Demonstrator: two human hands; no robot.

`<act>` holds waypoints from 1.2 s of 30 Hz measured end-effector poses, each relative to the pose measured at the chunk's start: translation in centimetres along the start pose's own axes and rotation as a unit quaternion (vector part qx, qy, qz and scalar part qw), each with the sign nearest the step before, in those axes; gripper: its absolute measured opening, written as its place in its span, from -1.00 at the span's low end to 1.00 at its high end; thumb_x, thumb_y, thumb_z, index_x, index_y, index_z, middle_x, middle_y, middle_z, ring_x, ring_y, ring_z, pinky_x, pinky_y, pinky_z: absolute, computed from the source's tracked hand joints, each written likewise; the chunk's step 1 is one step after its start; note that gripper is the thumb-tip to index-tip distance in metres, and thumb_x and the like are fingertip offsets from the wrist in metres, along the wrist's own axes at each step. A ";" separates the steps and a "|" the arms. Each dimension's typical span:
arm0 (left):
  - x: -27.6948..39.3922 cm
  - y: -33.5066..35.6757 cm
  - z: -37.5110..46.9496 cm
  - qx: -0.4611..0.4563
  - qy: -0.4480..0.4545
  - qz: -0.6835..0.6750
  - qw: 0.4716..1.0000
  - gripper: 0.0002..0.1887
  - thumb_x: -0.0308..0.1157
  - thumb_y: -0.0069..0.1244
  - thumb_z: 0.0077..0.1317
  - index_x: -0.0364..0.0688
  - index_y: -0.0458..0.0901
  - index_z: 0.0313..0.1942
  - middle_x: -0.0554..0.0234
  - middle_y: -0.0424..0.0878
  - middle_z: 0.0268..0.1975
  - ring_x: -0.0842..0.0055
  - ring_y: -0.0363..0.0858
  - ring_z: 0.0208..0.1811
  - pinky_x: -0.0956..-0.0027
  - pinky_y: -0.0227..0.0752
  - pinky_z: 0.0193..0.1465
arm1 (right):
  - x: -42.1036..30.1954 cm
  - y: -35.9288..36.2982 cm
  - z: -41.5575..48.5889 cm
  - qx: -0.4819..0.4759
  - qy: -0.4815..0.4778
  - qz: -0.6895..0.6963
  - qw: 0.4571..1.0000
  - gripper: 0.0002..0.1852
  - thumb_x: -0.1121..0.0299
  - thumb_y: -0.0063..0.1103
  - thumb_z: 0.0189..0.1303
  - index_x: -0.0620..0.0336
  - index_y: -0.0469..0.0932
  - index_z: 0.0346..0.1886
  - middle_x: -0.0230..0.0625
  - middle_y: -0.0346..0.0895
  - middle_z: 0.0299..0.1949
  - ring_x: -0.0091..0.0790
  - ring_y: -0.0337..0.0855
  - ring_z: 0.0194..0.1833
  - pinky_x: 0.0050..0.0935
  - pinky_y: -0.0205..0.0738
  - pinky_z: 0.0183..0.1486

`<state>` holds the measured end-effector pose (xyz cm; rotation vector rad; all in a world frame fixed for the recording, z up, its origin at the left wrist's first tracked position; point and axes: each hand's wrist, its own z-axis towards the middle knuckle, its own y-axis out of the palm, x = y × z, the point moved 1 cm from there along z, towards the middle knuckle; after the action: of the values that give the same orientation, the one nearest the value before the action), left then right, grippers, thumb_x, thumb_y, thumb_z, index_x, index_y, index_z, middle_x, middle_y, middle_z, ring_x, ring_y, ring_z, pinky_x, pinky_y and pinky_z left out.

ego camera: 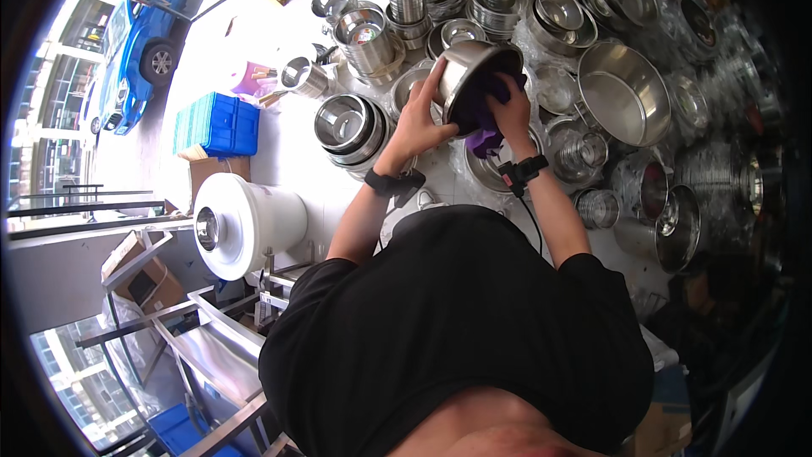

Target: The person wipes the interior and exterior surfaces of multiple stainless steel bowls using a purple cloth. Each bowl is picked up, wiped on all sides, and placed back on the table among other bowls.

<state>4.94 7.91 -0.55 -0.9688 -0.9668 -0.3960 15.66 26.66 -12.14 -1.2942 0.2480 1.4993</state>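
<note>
A stainless steel bowl [466,66] is tilted on its side above the stacks, its opening turned toward the right and toward me. My left hand [420,115] grips its rim and outer wall from the left. Inside the bowl, my right hand [512,111] holds a purple cloth [485,141] against the inner side; part of the cloth hangs below the rim. The fingertips of the right hand are partly hidden by the cloth. Beneath the hands, a wide steel basin [482,168] lies on the floor, partly covered by my right forearm.
Nested steel pots [346,124] stand left of my hands, with stacked steel pots [365,44] beyond. A large steel basin [625,94] and plastic-wrapped metalware are on the right. Blue plastic crates [231,124], a white drum [254,225] and a metal frame [222,343] are at the left.
</note>
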 end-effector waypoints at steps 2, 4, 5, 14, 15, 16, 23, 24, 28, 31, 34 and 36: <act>0.6 -1.4 0.2 -0.050 -0.008 0.008 0.999 0.20 -0.41 0.23 -0.15 0.10 -0.06 0.55 -0.02 0.45 -0.02 0.17 0.47 0.02 0.22 0.30 0.30 | 0.4 -0.3 0.1 -0.012 -0.002 -0.002 1.000 -0.42 0.44 0.37 0.03 -0.05 0.51 0.21 -0.04 0.68 -0.09 0.05 0.69 -0.04 -0.20 0.57 0.01; 0.0 -1.5 0.7 -0.025 -0.010 -0.015 1.000 0.22 -0.39 0.26 -0.14 0.01 -0.12 0.56 -0.05 0.45 0.02 0.17 0.46 0.07 0.22 0.26 0.33 | -0.1 -0.5 0.7 -0.010 -0.014 0.023 1.000 -0.44 0.44 0.35 0.05 -0.03 0.52 0.20 -0.05 0.68 -0.08 0.04 0.69 -0.04 -0.22 0.56 0.01; -1.2 -0.7 0.8 0.016 0.001 -0.039 0.999 0.23 -0.37 0.27 -0.13 -0.02 -0.15 0.56 -0.07 0.44 0.04 0.17 0.45 0.08 0.22 0.25 0.33 | -0.4 -0.2 0.6 0.003 0.013 0.070 0.997 -0.45 0.44 0.35 0.05 -0.02 0.52 0.19 -0.05 0.66 -0.07 0.07 0.66 -0.03 -0.19 0.55 0.03; -0.6 -1.0 -0.1 -0.016 -0.003 0.011 1.000 0.19 -0.35 0.23 -0.13 0.09 -0.09 0.56 -0.05 0.47 -0.03 0.17 0.49 -0.01 0.19 0.35 0.23 | -0.8 0.0 -0.1 -0.026 0.038 0.044 0.998 -0.50 0.46 0.31 0.06 0.00 0.55 0.15 -0.02 0.66 -0.06 0.00 0.69 -0.02 -0.25 0.54 0.04; -0.2 -1.5 -0.1 -0.045 -0.003 0.017 0.999 0.18 -0.35 0.22 -0.11 0.10 -0.10 0.56 -0.08 0.48 -0.01 0.16 0.51 0.02 0.18 0.35 0.24 | -0.6 -0.2 0.1 -0.030 0.029 0.057 0.998 -0.50 0.45 0.31 0.06 0.00 0.55 0.14 -0.03 0.67 -0.06 -0.01 0.69 -0.02 -0.25 0.55 0.02; -0.5 -1.6 0.1 -0.036 -0.015 0.001 0.999 0.17 -0.35 0.21 -0.10 0.09 -0.10 0.56 -0.10 0.48 0.03 0.14 0.51 0.05 0.17 0.35 0.25 | -0.5 -0.3 0.2 -0.034 0.019 0.070 0.997 -0.51 0.45 0.31 0.06 -0.01 0.56 0.14 -0.03 0.67 -0.06 -0.01 0.69 -0.02 -0.25 0.55 0.01; -0.8 -0.7 0.2 0.129 0.214 0.342 0.906 -0.28 -0.13 0.22 0.14 -0.23 0.40 0.27 -0.07 0.52 0.16 0.11 0.43 0.27 0.01 0.04 0.51 | -1.9 -0.5 0.2 -0.050 0.099 0.041 0.993 -0.58 0.44 0.28 0.04 0.01 0.60 0.05 -0.02 0.69 -0.17 0.09 0.69 -0.13 -0.17 0.57 -0.07; -0.5 -0.8 -0.1 0.092 0.273 0.427 0.857 -0.39 -0.09 0.21 0.17 -0.26 0.55 0.16 -0.02 0.57 0.12 0.14 0.41 0.28 0.00 -0.02 0.54 | -1.6 -0.5 0.1 -0.063 0.095 0.015 0.993 -0.59 0.43 0.27 0.04 0.00 0.60 0.04 -0.02 0.69 -0.19 0.09 0.69 -0.13 -0.16 0.57 -0.07; -2.3 1.4 -1.6 -0.192 0.258 0.472 0.821 -0.72 -0.15 0.12 0.20 -0.17 0.61 -0.26 0.29 0.65 -0.36 0.31 0.61 0.07 0.09 0.24 0.41 | -0.6 -0.2 -0.4 -0.075 0.037 -0.028 0.996 -0.60 0.38 0.27 0.07 -0.07 0.61 0.05 -0.04 0.69 -0.21 0.05 0.71 -0.14 -0.19 0.58 -0.10; -5.2 3.3 -2.8 -0.259 0.167 0.479 0.822 -0.82 -0.29 0.03 0.23 -0.16 0.62 -0.24 0.30 0.69 -0.31 0.33 0.68 -0.10 0.22 0.44 0.15 | -1.3 -0.4 -0.9 -0.118 0.046 -0.046 0.991 -0.61 0.37 0.26 0.08 -0.09 0.61 0.04 -0.03 0.69 -0.22 0.08 0.70 -0.15 -0.19 0.58 -0.11; -6.9 2.6 -3.3 -0.182 0.235 0.416 0.860 -0.87 -0.38 -0.03 0.22 -0.16 0.61 -0.27 0.26 0.69 -0.35 0.36 0.70 -0.29 0.27 0.51 -0.14 | -1.4 -0.5 -1.2 -0.107 0.048 0.040 0.992 -0.64 0.31 0.28 0.17 -0.03 0.55 0.07 -0.03 0.69 -0.19 0.08 0.70 -0.11 -0.16 0.57 -0.05; -7.2 2.1 -3.5 -0.139 0.229 0.356 0.895 -0.91 -0.37 0.00 0.21 -0.16 0.59 -0.33 0.20 0.66 -0.42 0.31 0.69 -0.35 0.25 0.50 -0.21 | -1.3 -0.9 -1.1 -0.089 0.067 0.098 0.989 -0.64 0.26 0.30 0.22 0.02 0.52 0.08 -0.11 0.69 -0.15 -0.06 0.72 -0.09 -0.26 0.56 -0.02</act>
<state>4.18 5.26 -8.36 -1.3381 -0.0870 -0.1223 16.82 25.49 -11.15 -1.5534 0.3427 1.6317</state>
